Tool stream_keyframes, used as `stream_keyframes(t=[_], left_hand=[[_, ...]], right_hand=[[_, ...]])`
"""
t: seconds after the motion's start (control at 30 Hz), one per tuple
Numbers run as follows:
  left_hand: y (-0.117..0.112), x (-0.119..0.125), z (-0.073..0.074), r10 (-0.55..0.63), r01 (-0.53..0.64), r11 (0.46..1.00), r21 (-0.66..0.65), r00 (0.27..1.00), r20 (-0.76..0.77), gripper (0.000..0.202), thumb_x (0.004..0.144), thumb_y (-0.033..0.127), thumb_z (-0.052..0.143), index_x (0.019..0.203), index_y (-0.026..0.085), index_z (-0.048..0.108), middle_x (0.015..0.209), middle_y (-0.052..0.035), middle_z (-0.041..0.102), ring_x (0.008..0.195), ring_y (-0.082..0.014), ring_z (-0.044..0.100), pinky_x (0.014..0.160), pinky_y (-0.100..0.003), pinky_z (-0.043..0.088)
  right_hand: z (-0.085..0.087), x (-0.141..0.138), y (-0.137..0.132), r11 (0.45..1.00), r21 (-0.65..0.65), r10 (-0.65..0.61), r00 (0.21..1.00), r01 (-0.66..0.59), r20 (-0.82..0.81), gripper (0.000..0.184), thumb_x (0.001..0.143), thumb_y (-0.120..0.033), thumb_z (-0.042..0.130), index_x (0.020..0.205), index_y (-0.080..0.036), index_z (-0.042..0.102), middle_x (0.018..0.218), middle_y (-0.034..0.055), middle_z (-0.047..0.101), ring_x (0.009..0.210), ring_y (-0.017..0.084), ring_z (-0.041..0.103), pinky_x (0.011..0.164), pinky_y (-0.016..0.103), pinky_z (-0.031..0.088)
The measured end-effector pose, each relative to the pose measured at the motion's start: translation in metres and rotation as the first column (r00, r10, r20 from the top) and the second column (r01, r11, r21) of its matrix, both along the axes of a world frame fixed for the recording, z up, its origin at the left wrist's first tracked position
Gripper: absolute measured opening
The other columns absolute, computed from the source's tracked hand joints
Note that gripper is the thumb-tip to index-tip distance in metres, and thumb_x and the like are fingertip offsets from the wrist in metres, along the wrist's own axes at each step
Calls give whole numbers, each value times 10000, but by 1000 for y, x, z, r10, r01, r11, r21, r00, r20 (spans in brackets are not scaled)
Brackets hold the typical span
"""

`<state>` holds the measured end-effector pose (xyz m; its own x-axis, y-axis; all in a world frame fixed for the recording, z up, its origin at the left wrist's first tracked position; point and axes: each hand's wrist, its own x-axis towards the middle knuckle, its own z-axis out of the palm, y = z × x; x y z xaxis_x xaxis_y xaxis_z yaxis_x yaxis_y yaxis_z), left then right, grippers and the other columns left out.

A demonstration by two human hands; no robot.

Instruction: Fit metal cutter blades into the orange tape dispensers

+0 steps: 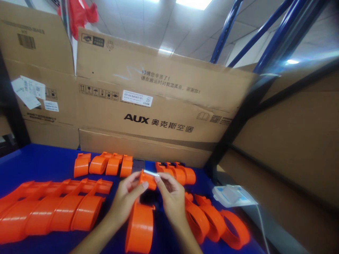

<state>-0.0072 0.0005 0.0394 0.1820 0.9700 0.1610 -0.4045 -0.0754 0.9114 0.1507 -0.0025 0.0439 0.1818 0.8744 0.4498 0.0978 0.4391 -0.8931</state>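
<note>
My left hand (129, 192) is closed around the head of an orange plastic tape dispenser (140, 225), its thumb pressed on the front. The dispenser's wide rounded body hangs below my hands. Along the top edge of the head lies a light serrated blade strip (150, 173). My right hand (171, 195) pinches the strip's right end between thumb and fingers, close against the head. Whether the strip is seated in the head cannot be made out.
Several orange dispensers (87, 213) stand in a row at left, with more (113, 165) behind. Others (182, 173) stand back right, and several (215, 220) lie at right. A clear plastic box (234, 195) sits on the right. A cardboard wall (159, 141) bounds the blue table (50, 158).
</note>
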Motion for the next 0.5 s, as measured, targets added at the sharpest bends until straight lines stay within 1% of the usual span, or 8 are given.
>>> stream_keyframes(t=[0.1,0.2,0.27,0.37,0.43,0.5], left_hand=[[0,0,2,14,-14,1000,7,1000,10,421,767,371,802,1128,168,728,545,38,533,503,-104,410,482,-203,322],[-1,-1,4,25,-25,999,42,1000,9,385,774,336,801,1118,178,734,557,44,533,504,-93,413,504,-198,336],[-2,-2,4,43,-43,998,43,999,5,384,774,336,801,1115,173,732,554,47,536,499,-92,414,504,-201,337],[2,-4,3,93,-93,996,-6,996,5,412,766,378,806,1098,154,715,517,54,532,473,-98,419,469,-207,314],[8,-10,0,148,-146,987,-63,989,22,392,743,401,818,1019,146,705,471,57,532,434,-99,428,443,-206,303],[17,-18,-3,168,-156,978,-140,982,82,319,731,425,815,820,156,670,414,52,517,378,-99,436,416,-207,310]], right_hand=[[0,0,-1,1000,-3,4,1000,-4,-7,215,857,-389,737,946,-194,741,913,66,751,860,227,684,791,339,544],[1,0,-2,1000,3,-4,1000,4,-24,216,851,-391,742,933,-191,738,910,66,749,863,227,680,795,339,541],[2,0,-2,1000,0,-23,999,23,-30,218,844,-398,746,916,-192,736,874,56,740,827,220,672,757,326,538],[2,3,0,997,-7,-75,996,75,-50,230,834,-412,749,897,-191,728,810,41,712,728,193,637,647,291,509],[0,7,3,992,-2,-122,989,122,-79,245,835,-426,742,886,-187,718,766,31,685,661,170,598,584,270,470],[-1,14,7,985,11,-171,977,174,-123,264,840,-443,727,876,-182,705,702,13,643,598,148,549,541,256,432]])
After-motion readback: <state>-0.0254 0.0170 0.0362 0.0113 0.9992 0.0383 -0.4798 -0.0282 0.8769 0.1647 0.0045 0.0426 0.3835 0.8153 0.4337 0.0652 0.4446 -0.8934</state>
